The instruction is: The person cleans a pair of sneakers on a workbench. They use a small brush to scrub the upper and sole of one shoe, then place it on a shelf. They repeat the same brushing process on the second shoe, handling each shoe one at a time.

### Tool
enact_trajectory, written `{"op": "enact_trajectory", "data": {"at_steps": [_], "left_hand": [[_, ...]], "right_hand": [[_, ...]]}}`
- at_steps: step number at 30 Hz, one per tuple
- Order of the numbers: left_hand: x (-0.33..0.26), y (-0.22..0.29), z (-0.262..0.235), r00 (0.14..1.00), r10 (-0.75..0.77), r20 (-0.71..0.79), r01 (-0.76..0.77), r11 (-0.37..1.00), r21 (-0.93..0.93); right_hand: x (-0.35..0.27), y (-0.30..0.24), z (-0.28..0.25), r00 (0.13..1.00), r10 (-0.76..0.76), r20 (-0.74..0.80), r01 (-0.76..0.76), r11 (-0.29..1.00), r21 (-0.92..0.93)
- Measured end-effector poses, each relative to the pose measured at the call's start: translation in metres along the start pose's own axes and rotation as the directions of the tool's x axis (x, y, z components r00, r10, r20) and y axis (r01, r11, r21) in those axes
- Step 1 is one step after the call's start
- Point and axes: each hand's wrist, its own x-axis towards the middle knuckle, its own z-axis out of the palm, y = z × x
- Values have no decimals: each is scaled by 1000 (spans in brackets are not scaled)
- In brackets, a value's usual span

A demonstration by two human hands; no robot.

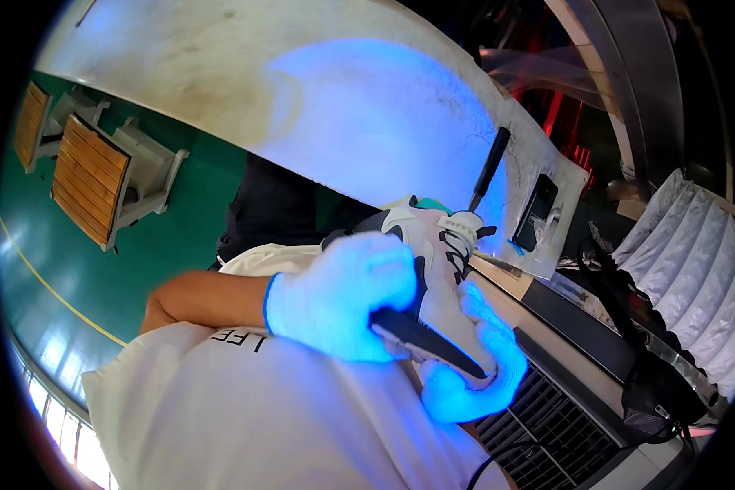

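Green floor [159,261] lay L of a pale, blue-lit table [180,49]. L hand [343,294], gloved, elbow bent, was closed on the side of a sneaker [443,306]; R hand [482,359], also gloved, curled round its toe. Sneaker was held btwn torso [245,408] & table, long axis diagonal, toe pointing lower R.

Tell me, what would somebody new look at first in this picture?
Probably the two gloved hands glowing blue-white in the middle: the right hand curls around the toe of a pale shoe, and the left hand grips a dark pointed piece. Next comes the big bright blue patch of light on the tabletop beyond them.
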Motion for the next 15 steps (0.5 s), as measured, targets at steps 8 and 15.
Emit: {"op": "enact_trajectory", "data": {"at_steps": [8, 15], "left_hand": [[42, -18, 8, 992, 72, 101, -44, 965, -259], [95, 0, 18, 908, -132, 399, 178, 981, -82]], "right_hand": [[26, 21, -7, 982, -178, -64, 180, 983, 36], [-13, 56, -23, 979, -34, -200, 58, 992, 114]]}}
